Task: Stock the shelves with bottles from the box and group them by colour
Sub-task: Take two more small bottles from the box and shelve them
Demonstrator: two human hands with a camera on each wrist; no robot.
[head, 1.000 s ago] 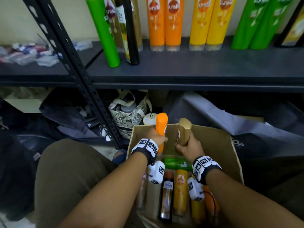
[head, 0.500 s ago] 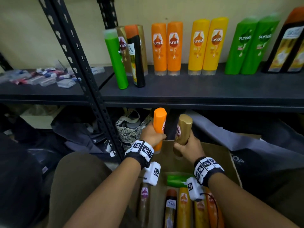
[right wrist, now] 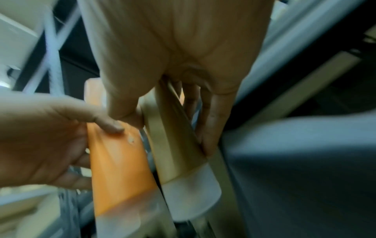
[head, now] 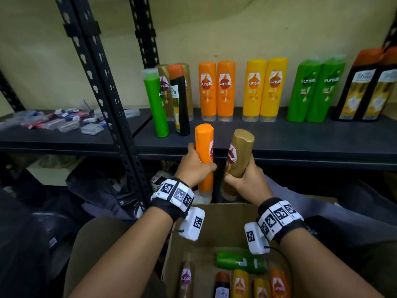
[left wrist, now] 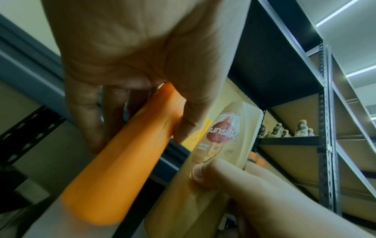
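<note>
two bottles are up at mid-frame in the head view — the left hand [head: 194,166] wraps the orange bottle [head: 204,155], the right hand [head: 247,181] wraps the gold bottle [head: 239,157], both upright, side by side, just in front of the shelf [head: 279,140] edge. smooth stiff plastic, probably light enough for one hand but slick; a hold round the middle looks safest. the back row on the shelf stands in pairs by colour, and the open front strip at centre and right of frame leaves room; the metal post [head: 111,117] at left crowds that side. more bottles lie in the box [head: 225,220] at the bottom.

left wrist view: fingers [left wrist: 114,112] curl round the orange bottle [left wrist: 122,161] in the lower left, the gold bottle [left wrist: 221,140] just right of it, pinched by the other hand.

right wrist view — blurred; fingers [right wrist: 209,116] close round the gold bottle [right wrist: 175,145] at centre, clear cap downward.
</note>
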